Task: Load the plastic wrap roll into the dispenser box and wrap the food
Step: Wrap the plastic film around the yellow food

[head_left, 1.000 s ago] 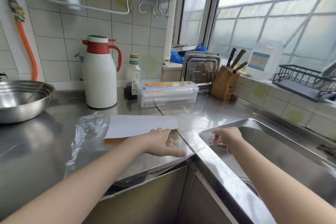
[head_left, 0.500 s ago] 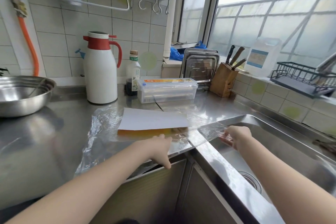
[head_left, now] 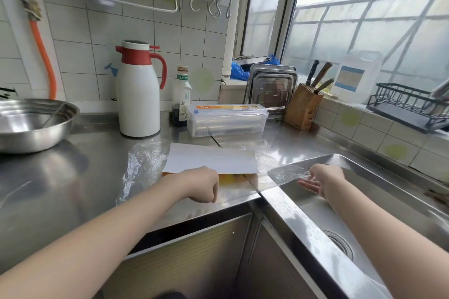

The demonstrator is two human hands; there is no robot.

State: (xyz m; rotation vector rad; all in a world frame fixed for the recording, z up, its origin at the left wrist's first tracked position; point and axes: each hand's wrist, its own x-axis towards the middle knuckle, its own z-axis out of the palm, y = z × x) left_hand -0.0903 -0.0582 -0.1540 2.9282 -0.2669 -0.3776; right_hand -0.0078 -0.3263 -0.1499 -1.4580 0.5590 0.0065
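Observation:
A sheet of plastic wrap (head_left: 143,165) lies spread on the steel counter (head_left: 60,189). On it rests a flat food pack with a white top (head_left: 213,159) and an orange front edge. My left hand (head_left: 202,185) is at the pack's front edge with its fingers curled down, gripping the wrap there. My right hand (head_left: 320,178) holds the wrap's right end (head_left: 288,173) lifted over the sink, thumb side on the film and the other fingers stretched out. The clear dispenser box (head_left: 226,120), with an orange label and the roll inside, stands shut behind the pack.
A white and red thermos (head_left: 138,94) and a sauce bottle (head_left: 182,97) stand at the back wall. A steel basin (head_left: 31,124) sits far left. The sink (head_left: 364,201) opens on the right. A knife block (head_left: 303,109), steel trays and a black rack line the window side.
My right hand has drawn the wrap's right end out and up over the sink and stretched its fingers. My left hand has slid to the pack's front edge and curled.

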